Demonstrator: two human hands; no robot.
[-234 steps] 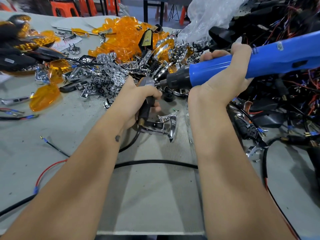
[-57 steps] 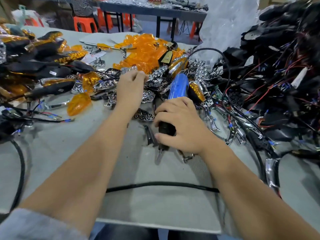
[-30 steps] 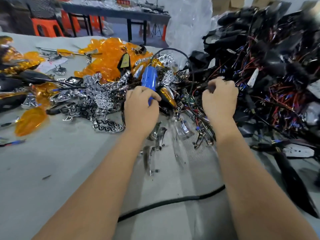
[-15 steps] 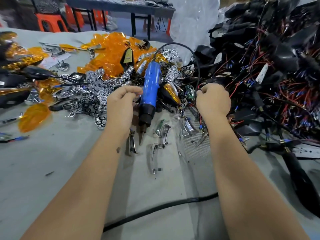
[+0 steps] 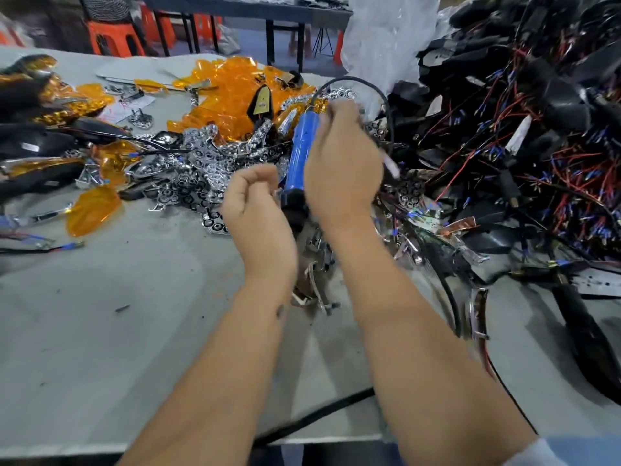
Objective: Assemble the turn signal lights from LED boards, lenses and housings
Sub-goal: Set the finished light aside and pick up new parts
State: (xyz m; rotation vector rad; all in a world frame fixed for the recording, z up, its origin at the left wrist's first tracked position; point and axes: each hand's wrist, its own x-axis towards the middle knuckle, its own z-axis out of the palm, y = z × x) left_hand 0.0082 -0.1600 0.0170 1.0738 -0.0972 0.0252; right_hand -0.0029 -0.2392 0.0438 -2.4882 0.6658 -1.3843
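Both hands are raised over mid-tabletop, close together. My left hand [image 5: 258,210] has its fingers curled inward; I can't tell whether they pinch anything, nothing visible in them. My right hand [image 5: 339,163] is motion-blurred, fingers partly curled up near the top of the blue electric screwdriver [image 5: 300,153]; something pale and blurred sticks out at its right side, can't identify it, so grip state is unclear. The screwdriver lies between the hands, tip end toward me, its black cord [image 5: 356,83] looping off the far end. Chrome trim pieces [image 5: 319,280] lie just under the wrists. Left of the hands: a spread of chrome LED reflector boards [image 5: 198,169]. Behind that: a heap of orange lenses [image 5: 232,95], with one loose lens [image 5: 92,208] lying alone further left. Far left edge: finished black-and-amber lights [image 5: 37,102]. Right side: a tall tangle of black housings with red and blue wires [image 5: 524,136], reaching down to the near right. A clear plastic bag [image 5: 383,38] stands behind. Open room: the grey tabletop [image 5: 100,314] is bare on the near left, bounded by the near edge at the bottom, where a black cable [image 5: 319,415] crosses. Orange stools [image 5: 111,38] stand beyond the far edge.
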